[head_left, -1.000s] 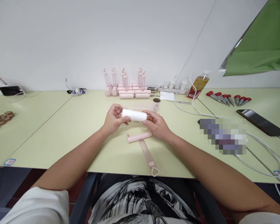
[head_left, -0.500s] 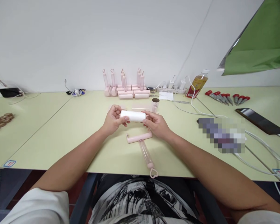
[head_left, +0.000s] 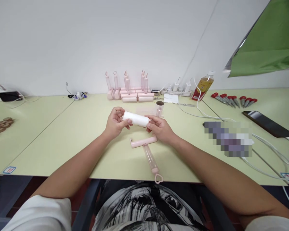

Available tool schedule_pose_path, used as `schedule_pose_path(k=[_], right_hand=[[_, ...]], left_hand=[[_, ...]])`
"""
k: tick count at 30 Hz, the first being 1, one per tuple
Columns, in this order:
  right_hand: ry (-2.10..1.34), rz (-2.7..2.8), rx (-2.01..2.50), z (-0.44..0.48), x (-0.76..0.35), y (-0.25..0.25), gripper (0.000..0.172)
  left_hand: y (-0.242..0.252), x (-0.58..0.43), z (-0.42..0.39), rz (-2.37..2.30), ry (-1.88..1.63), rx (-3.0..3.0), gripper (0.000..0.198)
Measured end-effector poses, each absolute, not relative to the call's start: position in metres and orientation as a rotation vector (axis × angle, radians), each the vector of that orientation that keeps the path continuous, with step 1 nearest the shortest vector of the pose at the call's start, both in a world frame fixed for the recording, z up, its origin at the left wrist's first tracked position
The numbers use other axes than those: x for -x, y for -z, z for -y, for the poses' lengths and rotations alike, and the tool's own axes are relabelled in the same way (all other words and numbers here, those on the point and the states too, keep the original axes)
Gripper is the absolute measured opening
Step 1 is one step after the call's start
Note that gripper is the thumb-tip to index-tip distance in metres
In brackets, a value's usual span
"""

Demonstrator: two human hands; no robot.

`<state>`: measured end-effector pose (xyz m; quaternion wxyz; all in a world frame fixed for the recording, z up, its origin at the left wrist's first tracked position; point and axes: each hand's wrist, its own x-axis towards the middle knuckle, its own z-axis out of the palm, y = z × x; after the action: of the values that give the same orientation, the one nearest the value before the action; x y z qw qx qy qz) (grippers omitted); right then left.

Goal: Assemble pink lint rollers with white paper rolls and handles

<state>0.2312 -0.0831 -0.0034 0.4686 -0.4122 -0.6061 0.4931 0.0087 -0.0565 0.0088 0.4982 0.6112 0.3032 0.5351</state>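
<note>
A white lint roller refill (head_left: 136,119) is held up off the table between my two hands. My left hand (head_left: 116,122) grips its left end, thumb across the front. At the other end, my right hand (head_left: 161,127) pinches the roll with thumb and fingers. The roll tilts slightly, its right end lower. Below the hands lies a pink lint roller handle (head_left: 150,158) with a clear grip, a heart-shaped loop and a crossbar. Behind the roll are a pink clear-walled piece (head_left: 144,110) and a short tube (head_left: 159,107) with a brown inner core.
Several pink lint rollers (head_left: 130,97) stand by the wall. To their right are a power strip (head_left: 175,93), a drink bottle (head_left: 203,86), red-handled screwdrivers (head_left: 227,99) and a dark phone (head_left: 268,123). White cables cross the right side. Brown pieces (head_left: 1,126) lie far left.
The white roll has tipped from nearly level to slanting, its right end now lower. Both hands keep their hold. The pink handle lies where it was.
</note>
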Motion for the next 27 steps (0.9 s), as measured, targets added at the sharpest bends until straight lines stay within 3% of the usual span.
schedule_pose_path(k=[10,27], right_hand=[[-1.283,1.446,0.978,0.0814,-0.2350,0.0038,0.049],[-1.258,1.583,0.947,0.0806,-0.2379,-0.0025,0.032]], left_hand=[[-0.0118,-0.0091,0.0607,-0.720,-1.260,-1.481,0.062],[-0.0110,-0.0042,0.0550,-0.701,-1.118,-1.395,0.071]])
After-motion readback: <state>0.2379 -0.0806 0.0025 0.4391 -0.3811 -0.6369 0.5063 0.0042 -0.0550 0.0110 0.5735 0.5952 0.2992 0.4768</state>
